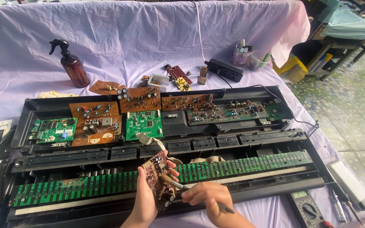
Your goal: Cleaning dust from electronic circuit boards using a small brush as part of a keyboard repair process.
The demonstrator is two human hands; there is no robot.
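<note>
Two bare hands work over an opened electronic keyboard chassis (34, 110) that lies on a table draped in pale lilac cloth (140, 38). The left hand (145, 198) is clamped around the lower edge of a small brown circuit board (159, 179), holding it tilted on edge above the long green key-contact strip (85, 185), with the thumb curled over its upper corner. The right hand (206, 196) is closed in a pen grip on a slender brush (199, 195), whose tip touches the component side of the small board. A pale ribbon cable (151, 140) curves from the chassis toward the held board. In the rear half of the chassis lie several more boards: two green ones (143, 124) and a group of brown ones (96, 128), with a long board (229, 113) to the right. Behind the chassis stand an amber spray bottle (73, 67), a black power strip (224, 69) and a clear cup of tools (241, 54). A multimeter (306, 209) rests at the table's near right corner, just beside a screwdriver (339, 207).
</note>
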